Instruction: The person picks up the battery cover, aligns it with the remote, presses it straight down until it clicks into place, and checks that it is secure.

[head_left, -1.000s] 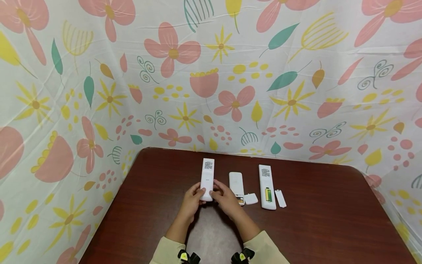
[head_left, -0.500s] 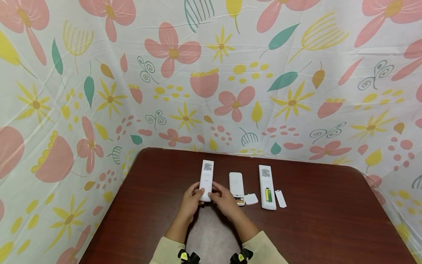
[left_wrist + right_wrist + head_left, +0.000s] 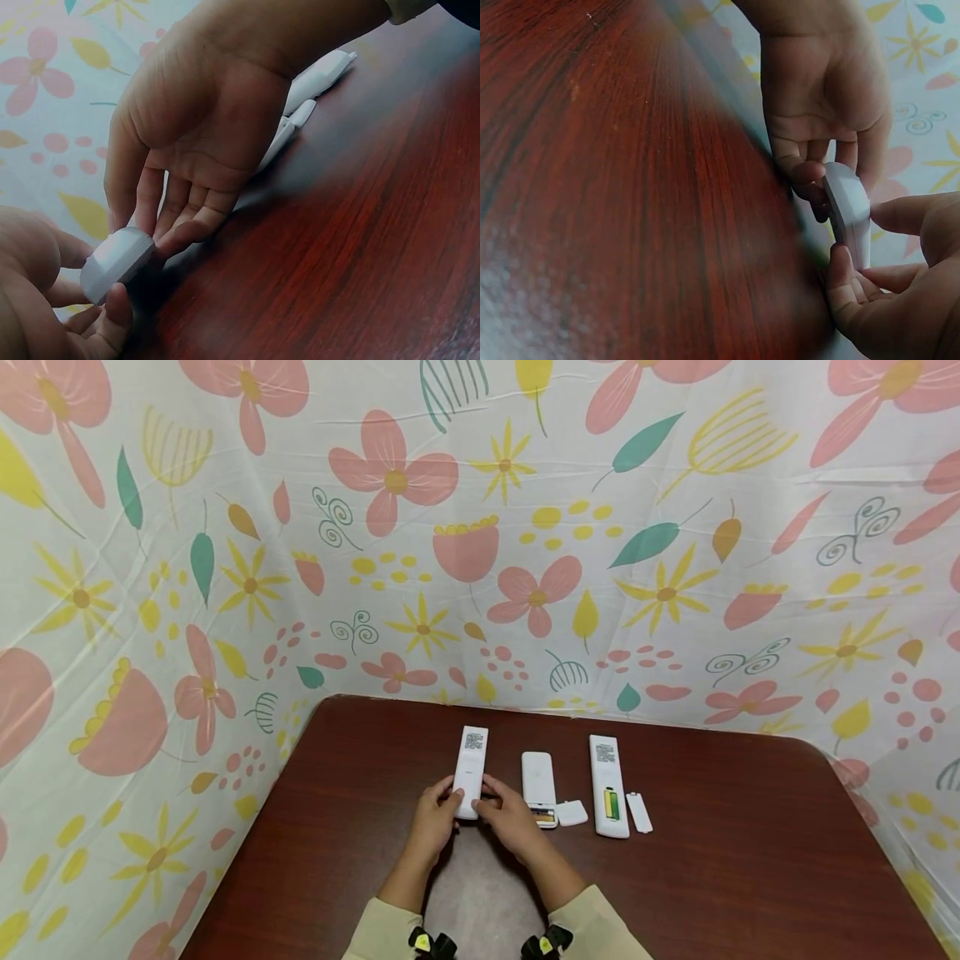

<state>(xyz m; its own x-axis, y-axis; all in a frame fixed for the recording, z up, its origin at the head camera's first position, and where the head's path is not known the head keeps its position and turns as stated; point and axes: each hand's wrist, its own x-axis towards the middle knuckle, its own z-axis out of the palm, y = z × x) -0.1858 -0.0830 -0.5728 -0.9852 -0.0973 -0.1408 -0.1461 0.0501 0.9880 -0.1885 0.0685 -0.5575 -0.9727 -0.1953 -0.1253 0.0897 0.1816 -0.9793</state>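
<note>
Down at the head view's lower centre, the left hand (image 3: pixel 433 814) pinched a slim white plastic remote control (image 3: pixel 470 768) by its lower end, opposite the pinching right hand (image 3: pixel 513 817). Farther right on the reddish-brown wood-grained desk (image 3: pixel 720 877) lay a short white remote (image 3: pixel 537 775), a squarish white cover (image 3: pixel 572 812), a long white remote (image 3: pixel 606 770) and a narrow white cover (image 3: pixel 639 812).

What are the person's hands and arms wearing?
The left hand and right hand wear no gloves. The left sleeve and right sleeve are plain beige. By each cuff sits a chunky black piece with a yellow patch.
</note>
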